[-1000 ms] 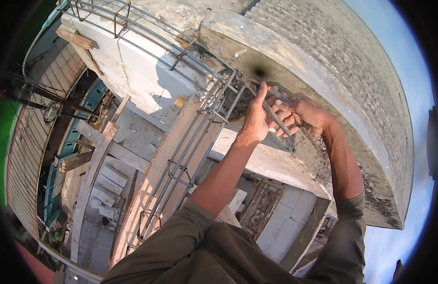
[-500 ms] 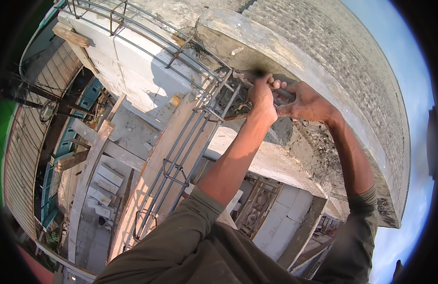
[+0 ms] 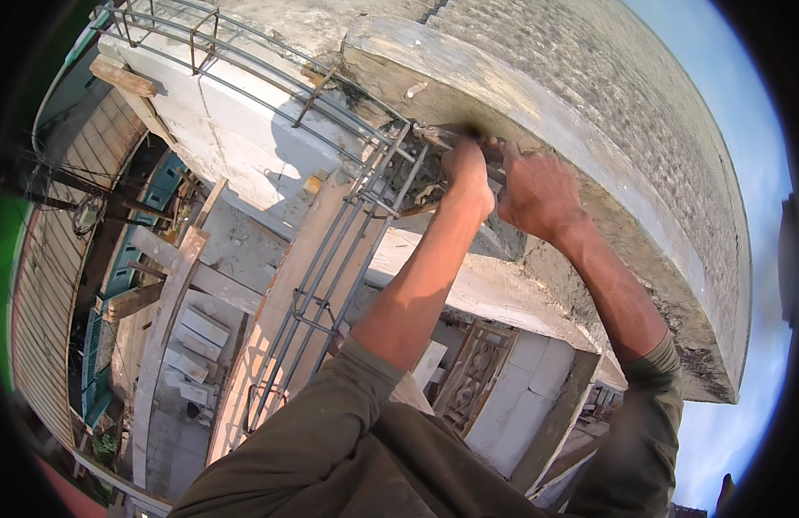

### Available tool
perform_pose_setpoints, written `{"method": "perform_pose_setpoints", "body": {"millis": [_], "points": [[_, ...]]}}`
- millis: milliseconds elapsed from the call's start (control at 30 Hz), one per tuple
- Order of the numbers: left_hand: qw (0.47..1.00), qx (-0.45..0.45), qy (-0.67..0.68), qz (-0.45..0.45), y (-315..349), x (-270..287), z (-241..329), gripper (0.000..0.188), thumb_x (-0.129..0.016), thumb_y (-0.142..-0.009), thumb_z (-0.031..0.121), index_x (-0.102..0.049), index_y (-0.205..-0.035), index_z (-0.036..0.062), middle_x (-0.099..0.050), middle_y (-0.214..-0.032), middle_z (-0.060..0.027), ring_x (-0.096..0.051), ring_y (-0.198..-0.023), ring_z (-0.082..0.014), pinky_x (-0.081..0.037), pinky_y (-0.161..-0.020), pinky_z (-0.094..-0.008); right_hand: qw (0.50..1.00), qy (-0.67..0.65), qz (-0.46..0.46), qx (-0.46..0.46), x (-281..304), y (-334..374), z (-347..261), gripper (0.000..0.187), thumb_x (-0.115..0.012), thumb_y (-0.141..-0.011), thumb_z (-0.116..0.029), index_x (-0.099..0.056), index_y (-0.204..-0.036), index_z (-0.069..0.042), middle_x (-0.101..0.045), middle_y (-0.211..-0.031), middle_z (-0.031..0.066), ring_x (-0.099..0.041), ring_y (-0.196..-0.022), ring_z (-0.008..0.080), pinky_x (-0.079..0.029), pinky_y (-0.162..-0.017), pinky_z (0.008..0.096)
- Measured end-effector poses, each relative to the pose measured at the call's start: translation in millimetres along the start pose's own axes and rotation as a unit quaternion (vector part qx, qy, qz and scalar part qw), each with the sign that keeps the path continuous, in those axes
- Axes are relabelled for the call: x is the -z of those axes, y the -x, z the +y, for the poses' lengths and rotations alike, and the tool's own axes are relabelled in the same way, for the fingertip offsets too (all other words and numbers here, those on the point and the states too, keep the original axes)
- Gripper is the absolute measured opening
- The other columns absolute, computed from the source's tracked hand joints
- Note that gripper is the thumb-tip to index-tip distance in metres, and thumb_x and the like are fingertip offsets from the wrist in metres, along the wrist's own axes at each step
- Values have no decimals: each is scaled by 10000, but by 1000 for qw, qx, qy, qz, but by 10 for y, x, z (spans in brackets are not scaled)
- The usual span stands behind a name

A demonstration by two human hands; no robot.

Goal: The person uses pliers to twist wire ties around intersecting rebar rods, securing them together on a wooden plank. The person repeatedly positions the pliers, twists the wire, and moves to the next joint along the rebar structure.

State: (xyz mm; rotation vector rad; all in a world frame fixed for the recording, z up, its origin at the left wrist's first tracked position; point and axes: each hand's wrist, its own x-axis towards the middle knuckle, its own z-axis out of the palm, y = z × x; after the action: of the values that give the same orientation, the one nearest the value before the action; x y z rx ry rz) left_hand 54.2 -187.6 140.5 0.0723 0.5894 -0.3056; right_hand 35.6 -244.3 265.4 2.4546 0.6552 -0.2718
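My left hand [image 3: 467,168] is closed at the concrete ledge, beside the corner of the steel rebar cage [image 3: 313,298]. Just to its right my right hand [image 3: 539,192] has its back turned up and its fingers curled in beside the left ones. Between the two hands shows a short stretch of a grey rod [image 3: 496,175]; both hands seem wrapped round it, and most of it is hidden. The rod lies against the rough side of the concrete slab [image 3: 468,73]. A dark blur covers the spot just above my fingertips.
A second rebar run [image 3: 244,82] follows the top of a white block wall [image 3: 235,129] at far left. Wooden formwork boards [image 3: 283,285] flank the near cage. Far below lie a floor with white blocks [image 3: 201,332] and a corrugated roof [image 3: 50,293]. Cables hang at left.
My right hand has turned over, back up, and shifted slightly left, covering the rod end that showed before. My left hand has moved slightly left and down. The view has shifted a little.
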Motion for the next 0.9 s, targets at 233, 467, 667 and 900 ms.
{"method": "perform_pose_setpoints", "body": {"millis": [233,467,667,900], "points": [[987,7,-111,-113,235,406,10,598,-614,-1058,597,-532,-1367,91,-666,-1148,-81,-639,-994,-177,-475,-927,-389,772,-544,-306,-119,76,-1,227,468,-665,-1049,-364,-637,-1358,-12,-757,-951,188,-726,-717,246,-559,-570,377],[976,-10,-81,-202,71,423,22,654,-575,-1034,690,-561,-1291,89,-624,-1139,-60,-586,-1101,-211,-414,-1133,-431,933,-295,-198,53,125,-305,302,464,-552,-1100,-362,-619,-1429,-40,-739,-982,163,-732,-745,217,-601,-638,373],[980,-19,-70,-184,-5,305,85,587,-617,-1027,646,-570,-1240,101,-613,-1136,-58,-574,-1101,-190,-408,-1060,-379,884,-374,-273,-62,356,-432,239,461,-518,-1117,-349,-602,-1437,-27,-667,-815,67,-622,-597,174,-597,-563,338],[969,6,141,-200,-23,163,-8,330,-663,-1053,427,-582,-1056,108,-649,-954,-43,-676,-952,-205,-546,-775,-374,734,-529,-401,-141,164,-347,484,386,-526,-1110,-310,-632,-1325,-7,-683,-832,102,-617,-644,154,-558,-493,334]]}}
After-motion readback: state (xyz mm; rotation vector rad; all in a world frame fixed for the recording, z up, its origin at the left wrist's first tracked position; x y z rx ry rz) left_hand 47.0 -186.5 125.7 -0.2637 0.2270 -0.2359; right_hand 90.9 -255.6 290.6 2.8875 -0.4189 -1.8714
